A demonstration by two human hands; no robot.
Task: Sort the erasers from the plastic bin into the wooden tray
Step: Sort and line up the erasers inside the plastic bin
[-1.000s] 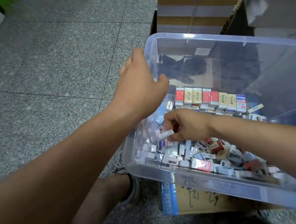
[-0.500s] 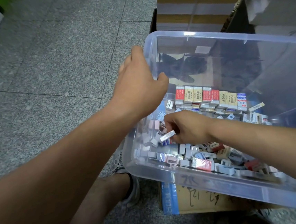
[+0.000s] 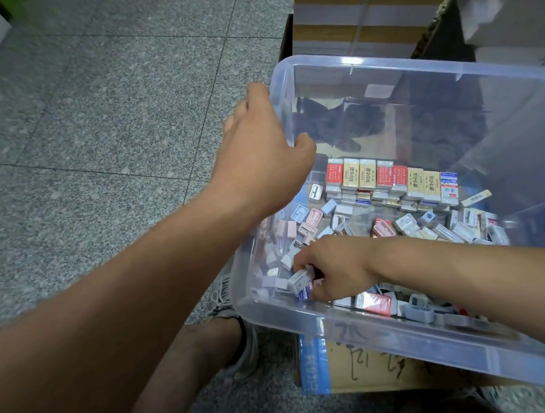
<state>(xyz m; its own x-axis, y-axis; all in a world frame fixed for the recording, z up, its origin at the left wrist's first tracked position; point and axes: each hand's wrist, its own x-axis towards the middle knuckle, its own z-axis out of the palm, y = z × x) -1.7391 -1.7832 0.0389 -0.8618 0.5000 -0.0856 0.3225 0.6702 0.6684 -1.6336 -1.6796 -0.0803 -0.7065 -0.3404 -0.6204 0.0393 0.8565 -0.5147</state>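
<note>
The left hand (image 3: 260, 161) grips the left rim of the clear rectangular plastic bin (image 3: 393, 334), thumb inside. Nearer the person, the right hand (image 3: 333, 267) reaches into the bin and pinches a small white rectangular eraser (image 3: 299, 278) among loose mixed erasers (image 3: 409, 224). Beyond the right hand stands a row of red and cream boxed erasers (image 3: 391, 175).

Clear glossy plastic bin (image 3: 376, 326) (smooth walls), speckled polished stone floor (image 3: 106, 115), matt brown cardboard box (image 3: 373, 369) beneath.
</note>
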